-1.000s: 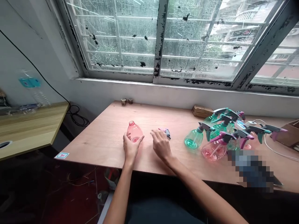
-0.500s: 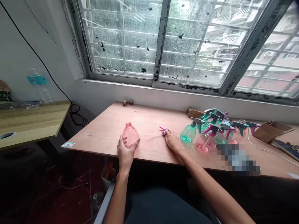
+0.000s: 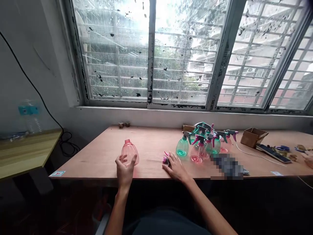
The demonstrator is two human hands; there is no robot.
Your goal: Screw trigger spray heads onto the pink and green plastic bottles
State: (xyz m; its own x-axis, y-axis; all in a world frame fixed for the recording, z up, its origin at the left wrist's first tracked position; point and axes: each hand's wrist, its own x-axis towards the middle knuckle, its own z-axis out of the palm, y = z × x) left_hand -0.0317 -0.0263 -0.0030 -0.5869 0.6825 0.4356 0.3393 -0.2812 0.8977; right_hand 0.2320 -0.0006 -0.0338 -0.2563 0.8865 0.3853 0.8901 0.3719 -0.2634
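Observation:
Near the front edge, a clear pink bottle without a top leans slightly to the left. My left hand is cupped round its lower part, thumb on the right side and fingers on the left. To the right, my right hand rests low on the table with its fingers over a pink and dark spray head, which they partly hide. Right of that hand stands a green spray bottle with a little green liquid. Beside it is a pink spray bottle.
Several more green and pink spray bottles crowd behind. A blurred dark item lies at the front right. Farther right are an open cardboard box, a phone-like dark slab and a white cable. Two small metal pieces stand at the back.
The view has tilted up and turned right, showing more of the table's right side. My right hand has closed further round the spray head. My left hand stays at the pink bottle.

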